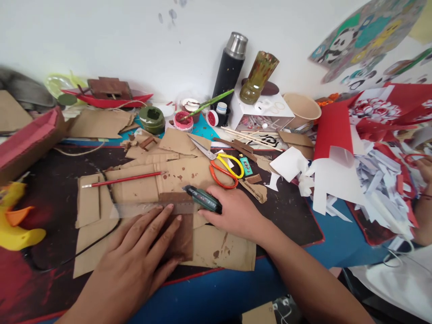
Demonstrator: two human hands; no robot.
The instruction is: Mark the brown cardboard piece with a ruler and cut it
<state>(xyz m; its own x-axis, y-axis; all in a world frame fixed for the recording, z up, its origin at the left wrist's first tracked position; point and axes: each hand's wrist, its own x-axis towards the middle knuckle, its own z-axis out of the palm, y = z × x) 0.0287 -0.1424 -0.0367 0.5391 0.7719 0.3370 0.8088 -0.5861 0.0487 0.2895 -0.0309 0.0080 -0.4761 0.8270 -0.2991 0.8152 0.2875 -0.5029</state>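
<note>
My left hand (pixel 141 245) lies flat, fingers spread, pressing a clear ruler (pixel 130 209) onto a brown-painted piece of cardboard (pixel 184 240). Under both is a larger sheet of plain cardboard (pixel 232 252) with brown paint spots. My right hand (pixel 232 211) is closed around a dark green utility knife (pixel 204 199), its tip pointing left just above the ruler's right part. Whether the blade touches the cardboard cannot be made out. A red pencil (pixel 123 179) rests on the cardboard beyond the ruler. Scissors (pixel 224 168) with yellow and orange handles lie beyond the knife.
Paint pots (pixel 151 119), a black thermos (pixel 230 67) and a white box (pixel 261 112) stand along the wall. A red boat model (pixel 108 96) is at back left, a yellow duck-shaped object (pixel 20 225) at left. Paper strips (pixel 381 180) pile up at right, near another person's arm (pixel 423 211).
</note>
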